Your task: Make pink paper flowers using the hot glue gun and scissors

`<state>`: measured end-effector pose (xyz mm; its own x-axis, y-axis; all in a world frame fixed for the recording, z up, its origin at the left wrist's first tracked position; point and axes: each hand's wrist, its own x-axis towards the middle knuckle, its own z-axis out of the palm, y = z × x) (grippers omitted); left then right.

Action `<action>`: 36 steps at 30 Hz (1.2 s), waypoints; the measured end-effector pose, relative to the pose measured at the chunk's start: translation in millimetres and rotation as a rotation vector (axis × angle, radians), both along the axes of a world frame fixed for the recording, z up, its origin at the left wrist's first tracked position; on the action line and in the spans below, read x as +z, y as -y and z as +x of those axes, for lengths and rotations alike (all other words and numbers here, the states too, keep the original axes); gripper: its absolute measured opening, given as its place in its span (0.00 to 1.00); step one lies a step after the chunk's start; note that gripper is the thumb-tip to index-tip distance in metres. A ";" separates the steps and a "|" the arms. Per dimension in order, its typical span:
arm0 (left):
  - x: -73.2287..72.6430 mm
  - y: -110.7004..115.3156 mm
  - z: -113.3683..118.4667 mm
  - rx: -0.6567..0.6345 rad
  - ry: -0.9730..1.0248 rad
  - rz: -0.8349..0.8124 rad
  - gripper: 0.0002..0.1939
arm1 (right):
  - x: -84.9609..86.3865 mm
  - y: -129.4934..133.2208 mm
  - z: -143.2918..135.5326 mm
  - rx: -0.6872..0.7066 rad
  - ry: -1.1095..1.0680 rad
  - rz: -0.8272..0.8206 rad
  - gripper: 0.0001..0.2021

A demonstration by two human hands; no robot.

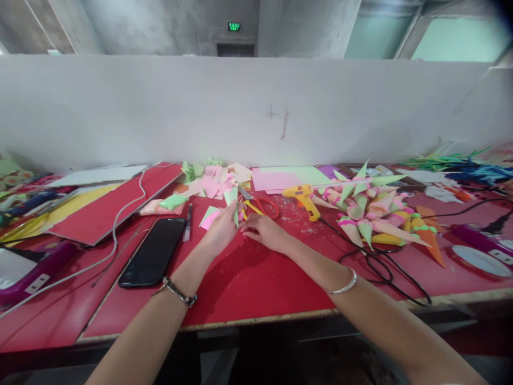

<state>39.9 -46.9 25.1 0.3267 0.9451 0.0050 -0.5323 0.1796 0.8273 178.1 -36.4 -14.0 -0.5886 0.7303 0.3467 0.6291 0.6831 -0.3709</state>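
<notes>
Over the middle of the red table [256,289], my left hand [220,231] is closed on a light green paper cone [231,199]. My right hand [264,232] is just to its right, its fingers bent toward the cone; whether they hold anything small is hidden. Scissors with yellow handles [253,207] and a red-handled pair [271,207] lie behind my hands. Beside my left hand are pink and green paper squares [209,218]. A yellow glue gun [303,200] lies to the right, near a heap of green and peach paper cones [366,206].
A black phone [153,252] and a pen [187,223] lie at the left. Paper scraps [214,181] are at the back, before a white partition [200,112]. Black cables [387,270] loop at the right. Purple power strips [40,272] sit at both sides.
</notes>
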 end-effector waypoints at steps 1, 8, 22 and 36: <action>0.5 0.6 0.2 0.001 -0.012 -0.007 0.11 | -0.7 -0.8 -0.5 0.007 -0.010 -0.002 0.05; 2.0 2.2 0.3 -0.002 -0.051 -0.002 0.12 | 1.4 2.8 -2.2 -0.081 -0.265 -0.104 0.04; -1.8 1.0 -1.2 0.034 -0.069 0.074 0.09 | 18.4 7.4 2.0 -0.228 -0.697 -0.481 0.07; -22.2 -6.7 1.5 0.049 -0.363 0.102 0.13 | 21.1 0.8 17.9 -0.229 -0.727 -0.256 0.11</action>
